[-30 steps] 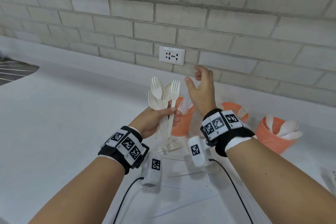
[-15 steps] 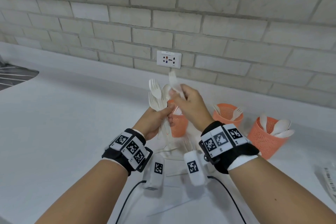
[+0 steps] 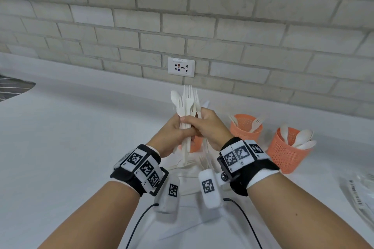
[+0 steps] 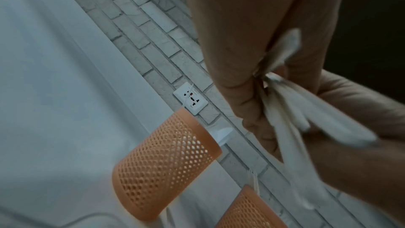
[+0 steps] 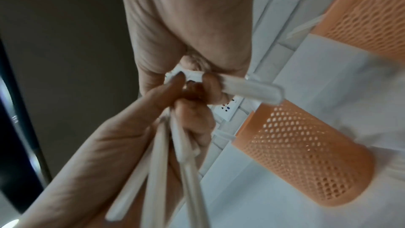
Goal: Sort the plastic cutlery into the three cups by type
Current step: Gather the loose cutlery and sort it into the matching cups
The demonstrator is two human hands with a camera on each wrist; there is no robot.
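Observation:
My left hand (image 3: 179, 130) grips a bundle of white plastic forks and spoons (image 3: 187, 103) upright by the handles. My right hand (image 3: 194, 120) pinches one white cutlery piece (image 5: 245, 87) at the bundle; its type is hidden by the fingers. In the left wrist view the bundle's handles (image 4: 291, 110) fan out of my left hand (image 4: 258, 82). Three orange mesh cups stand behind. The left cup (image 3: 196, 144) is mostly hidden by my hands, the middle cup (image 3: 245, 128) holds forks, and the right cup (image 3: 285, 153) holds spoons. Loose cutlery (image 3: 182, 164) lies under my hands.
A brick wall with a white socket (image 3: 181, 66) runs behind the cups. A sink (image 3: 12, 87) shows at the far left edge. Clear plastic packaging (image 3: 360, 194) lies at the right edge. Cables (image 3: 244, 218) trail from my wrists over the white counter (image 3: 81, 147).
My right hand, raised and open beside the bundle a second ago, has come in and down and now pinches a piece at the bundle. My left hand keeps its grip.

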